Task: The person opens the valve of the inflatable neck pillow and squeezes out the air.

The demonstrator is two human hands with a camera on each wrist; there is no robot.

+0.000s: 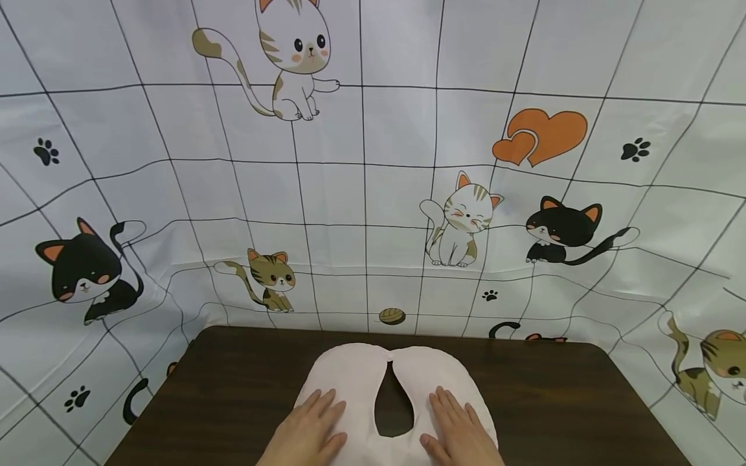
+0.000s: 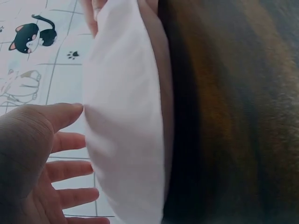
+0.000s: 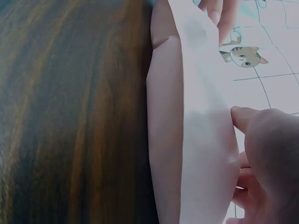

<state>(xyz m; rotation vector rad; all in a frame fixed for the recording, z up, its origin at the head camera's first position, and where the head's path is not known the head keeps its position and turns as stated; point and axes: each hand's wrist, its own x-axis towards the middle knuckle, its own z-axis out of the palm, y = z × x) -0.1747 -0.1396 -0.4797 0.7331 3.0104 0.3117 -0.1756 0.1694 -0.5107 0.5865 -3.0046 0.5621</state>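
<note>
A pale pink U-shaped neck pillow (image 1: 355, 369) lies on the dark wooden table, its two rounded ends meeting at the far side around a teardrop-shaped gap. On its left half rests my left hand (image 1: 310, 430), palm down with the fingers spread. My right hand (image 1: 460, 430) lies the same way on the right half. Seen from the side in the left wrist view, the pillow (image 2: 126, 112) is puffed up, and the left fingertips touch its top. In the right wrist view, the right thumb and fingers meet the pillow's top surface (image 3: 205, 116) too. The near edge is out of the head view.
The brown wood-grain table (image 1: 250, 356) reaches out on both sides of the pillow. Behind it and at the sides hangs a white sheet (image 1: 396, 129) with a black grid and printed cartoon cats, paw prints and hearts.
</note>
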